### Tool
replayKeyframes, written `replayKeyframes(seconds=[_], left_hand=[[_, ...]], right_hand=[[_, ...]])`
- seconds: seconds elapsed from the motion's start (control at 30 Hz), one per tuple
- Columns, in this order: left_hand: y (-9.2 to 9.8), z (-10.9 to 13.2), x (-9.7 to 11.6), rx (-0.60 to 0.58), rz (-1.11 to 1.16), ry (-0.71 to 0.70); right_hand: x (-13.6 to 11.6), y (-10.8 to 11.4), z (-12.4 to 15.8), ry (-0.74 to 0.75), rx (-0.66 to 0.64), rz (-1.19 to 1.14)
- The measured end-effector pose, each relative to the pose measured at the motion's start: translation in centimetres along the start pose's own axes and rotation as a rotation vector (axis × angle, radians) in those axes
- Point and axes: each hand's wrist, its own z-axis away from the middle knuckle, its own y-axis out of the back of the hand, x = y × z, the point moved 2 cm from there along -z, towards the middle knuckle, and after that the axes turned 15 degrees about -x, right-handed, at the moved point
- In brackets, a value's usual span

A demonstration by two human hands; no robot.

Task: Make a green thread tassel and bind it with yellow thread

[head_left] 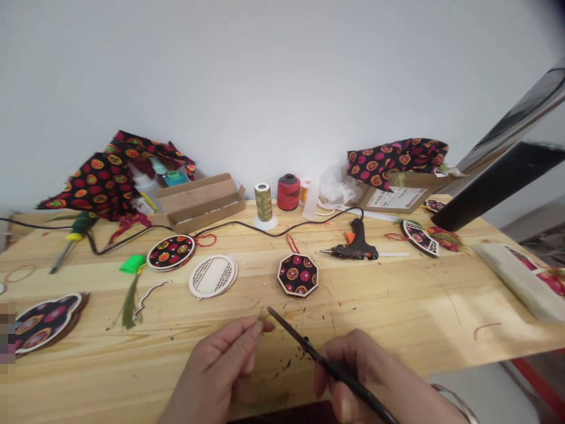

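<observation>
My left hand is closed in a pinch, thumb against forefinger, with a bit of thin olive thread at the fingertips; most of it is hidden or too fine to follow. My right hand grips dark scissors, seen edge-on, with the pointed tip just right of my left fingertips. Beyond the tip lies an octagonal wood-framed ornament with patterned fabric and a red loop. Left of it sits a round pale wooden lattice piece. Small dark scraps are scattered beneath the scissors.
A glue gun rests at right with its black cord across the table. Behind stand olive thread, red thread and cardboard boxes. A round ornament, an olive tassel and a screwdriver lie left.
</observation>
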Motion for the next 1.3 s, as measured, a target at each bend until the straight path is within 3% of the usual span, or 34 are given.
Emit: replayKeyframes(seconds=[0.17, 0.33, 0.5, 0.77, 1.03, 1.2, 1.3], left_hand=[[1.2, 0.0, 0.4, 0.113, 0.118, -0.060], [1.2, -0.1, 0.3, 0.119, 0.131, -0.058], [1.2, -0.5, -0.3, 0.068, 0.127, -0.054], [1.6, -0.7, -0.9, 0.035, 0.134, -0.038], [1.2, -0.3, -0.7, 0.053, 0.141, -0.045], [0.7, -0.1, -0.3, 0.084, 0.129, -0.057], [0.6, -0.1, -0.2, 0.071, 0.115, -0.047]], right_hand=[[0.8, 0.8, 2.6, -0.226, 0.232, 0.501], [4.1, 5.5, 6.5, -0.480, 0.550, 0.924], [7.0, 9.1, 8.9, -0.718, 0.654, 1.003], [7.1, 9.7, 9.4, -0.741, 0.641, 0.969], [7.0, 11.0, 9.2, -0.663, 0.635, 0.987], [6.0, 10.5, 8.2, -0.724, 0.795, 1.156], [4.3, 8.6, 5.6, -0.497, 0.903, 1.208]])
